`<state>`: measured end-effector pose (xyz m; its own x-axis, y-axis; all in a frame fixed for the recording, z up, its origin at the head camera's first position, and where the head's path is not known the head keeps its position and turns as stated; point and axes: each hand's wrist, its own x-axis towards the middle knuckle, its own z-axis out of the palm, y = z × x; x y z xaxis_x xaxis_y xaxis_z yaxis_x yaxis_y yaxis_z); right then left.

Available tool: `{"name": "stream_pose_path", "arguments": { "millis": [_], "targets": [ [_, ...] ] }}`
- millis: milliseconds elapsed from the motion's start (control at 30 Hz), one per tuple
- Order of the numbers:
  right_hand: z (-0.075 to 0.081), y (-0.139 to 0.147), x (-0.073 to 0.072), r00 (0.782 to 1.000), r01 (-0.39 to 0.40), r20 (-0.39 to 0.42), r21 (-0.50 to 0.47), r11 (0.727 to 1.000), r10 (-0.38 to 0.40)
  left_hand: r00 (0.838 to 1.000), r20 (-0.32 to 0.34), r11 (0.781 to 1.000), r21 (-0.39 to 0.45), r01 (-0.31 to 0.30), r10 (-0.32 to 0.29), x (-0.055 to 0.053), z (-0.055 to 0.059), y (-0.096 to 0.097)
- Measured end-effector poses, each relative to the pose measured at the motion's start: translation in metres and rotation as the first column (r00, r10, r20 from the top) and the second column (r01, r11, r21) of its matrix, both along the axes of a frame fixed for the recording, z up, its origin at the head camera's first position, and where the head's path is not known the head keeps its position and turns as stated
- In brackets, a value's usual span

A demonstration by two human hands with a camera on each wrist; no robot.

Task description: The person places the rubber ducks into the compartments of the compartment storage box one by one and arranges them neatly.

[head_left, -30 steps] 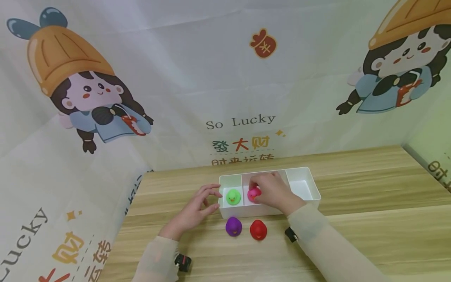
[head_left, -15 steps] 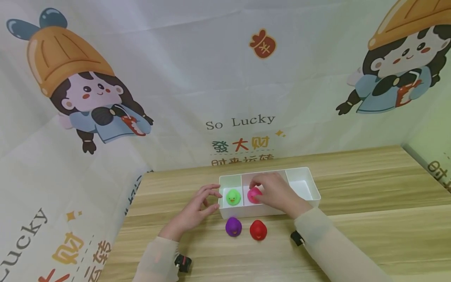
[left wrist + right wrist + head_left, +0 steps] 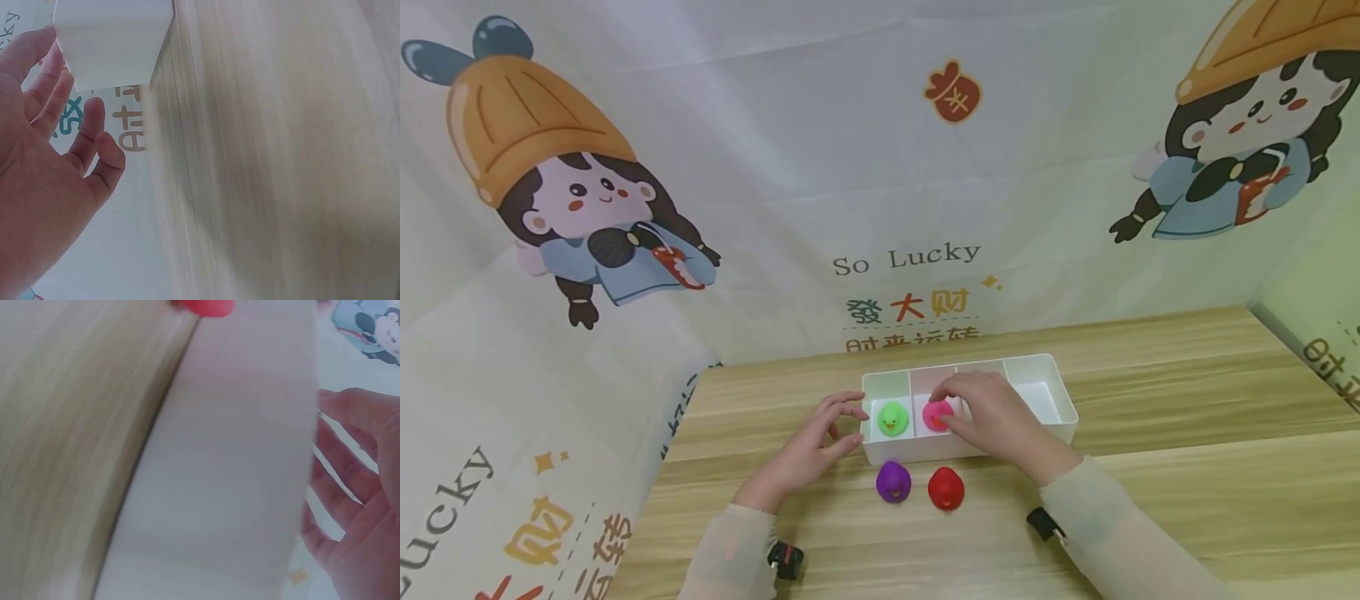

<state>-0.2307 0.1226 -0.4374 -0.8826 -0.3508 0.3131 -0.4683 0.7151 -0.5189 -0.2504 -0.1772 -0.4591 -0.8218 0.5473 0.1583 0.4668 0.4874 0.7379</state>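
A long white divided box [image 3: 925,451] lies on the table, seen close up as a pale wall [image 3: 231,462] in the right wrist view. A green rubber duck [image 3: 892,419] sits in its leftmost compartment, a pink rubber duck [image 3: 936,415] in the one beside it. My right hand [image 3: 1000,421] hovers over the box, thumb and index finger spread loosely around the pink duck's right side. At the box's left end my left hand [image 3: 820,442] has its fingertips along the rim, fingers spread and relaxed; the left wrist view shows the thumb at the box corner [image 3: 115,47].
In front of the box, a purple rubber duck [image 3: 893,482] and a red rubber duck [image 3: 946,489] stand side by side on the wooden table [image 3: 1165,492]. A printed cloth [image 3: 790,150] hangs behind the table and along its left side.
My right hand's thumb and index finger have parted from the pink duck, and the hand has drawn slightly right. The left hand stays at the box's end. The head view has shifted a little.
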Motion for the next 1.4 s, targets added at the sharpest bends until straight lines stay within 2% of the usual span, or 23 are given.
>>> {"name": "stream_pose_path", "arguments": {
  "millis": [200,467,800,1067,1400],
  "targets": [
    [0.005,0.002,0.011,0.997,-0.006,-0.074,0.026,1.000,0.008,1.000,0.001,1.000,-0.003,-0.003,0.003,0.000,0.001,0.000],
    [0.004,0.004,0.020,0.999,0.000,-0.054,0.013,1.000,0.001,1.000,0.012,1.000,-0.011,-0.006,0.006,0.001,0.003,0.001],
    [0.002,0.006,0.034,0.994,-0.050,-0.097,0.014,0.999,0.051,1.000,0.017,1.000,-0.004,-0.003,0.003,-0.001,0.001,0.001],
    [0.003,0.006,0.043,0.996,-0.013,-0.091,0.008,1.000,0.013,1.000,0.020,1.000,0.011,-0.001,0.001,-0.001,0.000,0.001],
    [-0.003,0.000,0.051,0.998,-0.019,-0.054,0.002,1.000,0.019,1.000,0.019,1.000,0.014,0.002,-0.003,-0.001,0.000,0.000]
  ]
}}
